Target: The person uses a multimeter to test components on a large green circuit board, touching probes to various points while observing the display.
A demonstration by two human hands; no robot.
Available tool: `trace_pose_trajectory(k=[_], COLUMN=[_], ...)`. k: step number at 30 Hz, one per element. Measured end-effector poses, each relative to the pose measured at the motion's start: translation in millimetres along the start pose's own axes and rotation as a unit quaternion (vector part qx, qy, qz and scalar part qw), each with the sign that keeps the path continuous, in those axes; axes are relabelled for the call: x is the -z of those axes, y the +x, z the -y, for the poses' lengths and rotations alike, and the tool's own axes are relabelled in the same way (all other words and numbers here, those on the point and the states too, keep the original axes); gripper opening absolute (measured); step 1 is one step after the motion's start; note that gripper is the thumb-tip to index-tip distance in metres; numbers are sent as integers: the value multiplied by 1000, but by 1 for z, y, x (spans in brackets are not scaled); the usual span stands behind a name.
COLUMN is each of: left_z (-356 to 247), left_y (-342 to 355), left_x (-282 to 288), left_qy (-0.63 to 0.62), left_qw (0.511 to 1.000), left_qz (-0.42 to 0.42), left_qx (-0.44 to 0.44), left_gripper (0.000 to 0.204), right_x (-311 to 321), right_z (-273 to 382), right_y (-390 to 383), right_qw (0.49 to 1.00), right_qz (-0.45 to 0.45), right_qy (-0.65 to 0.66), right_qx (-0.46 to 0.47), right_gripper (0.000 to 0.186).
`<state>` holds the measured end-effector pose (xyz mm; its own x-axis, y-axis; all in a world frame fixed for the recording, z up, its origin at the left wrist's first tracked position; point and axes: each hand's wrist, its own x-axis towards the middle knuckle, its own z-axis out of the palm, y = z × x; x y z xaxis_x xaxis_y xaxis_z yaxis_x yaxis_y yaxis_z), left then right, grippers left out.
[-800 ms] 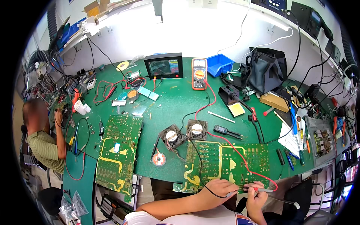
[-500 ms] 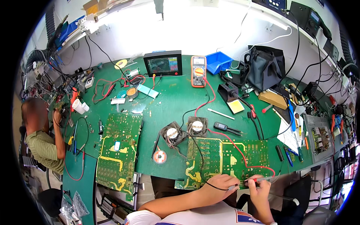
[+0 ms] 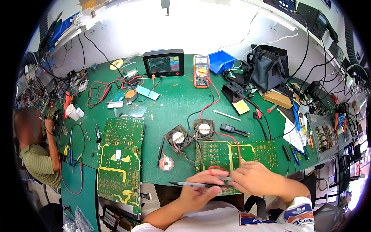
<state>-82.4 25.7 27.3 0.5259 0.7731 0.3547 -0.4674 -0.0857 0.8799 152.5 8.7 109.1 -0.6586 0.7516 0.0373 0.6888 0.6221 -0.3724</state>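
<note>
By the near-right board [image 3: 212,150], the left hand [image 3: 199,193] clamps a dark probe [image 3: 189,184], the right hand's [image 3: 252,178] grip I cannot tell, apparently sorting test leads [image 3: 239,149]; probing would call for separating the hands.

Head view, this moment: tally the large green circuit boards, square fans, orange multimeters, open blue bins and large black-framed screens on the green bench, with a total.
Large green circuit boards: 2
Square fans: 2
Orange multimeter: 1
Open blue bin: 1
Large black-framed screen: 1
Total: 7
</note>
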Motion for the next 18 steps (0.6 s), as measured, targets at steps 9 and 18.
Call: trace_pose_trajectory(k=[9, 18], left_z=[-21, -27], left_y=[-24, -48], left_x=[35, 56], left_qy=[-15, -31], left_qw=[984, 980], left_qz=[-172, -193], left_qx=[-37, -40], left_gripper=[19, 20], right_x=[54, -11], right_z=[-179, -306], right_y=[209, 323], right_qw=[962, 893], right_qz=[-271, -360], right_qy=[20, -150], right_qx=[-34, -226], right_gripper=[21, 18])
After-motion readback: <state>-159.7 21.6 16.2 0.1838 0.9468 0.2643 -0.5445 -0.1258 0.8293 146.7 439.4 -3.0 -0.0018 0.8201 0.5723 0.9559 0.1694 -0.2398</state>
